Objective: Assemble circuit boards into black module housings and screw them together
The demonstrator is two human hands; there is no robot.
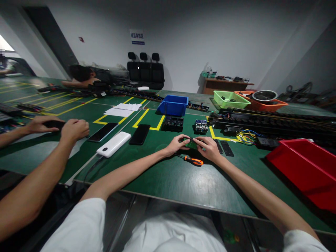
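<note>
the left hand (178, 144) and right hand (208, 147) pinch a small green board (193, 144) between them, over the worktop (157, 178). caution: an uneven pinch may let the green board slip or flex. the screwdriver (194, 161) lies on the near side of both hands; a lowered wrist may knock it. flat black strips (227, 148) lie just outside the right hand; a sideways sweep may scatter them.

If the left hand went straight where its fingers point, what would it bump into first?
Beyond the small green piece at its fingertips, the left hand would probably bump the right hand first, though depth is hard to judge.
</note>
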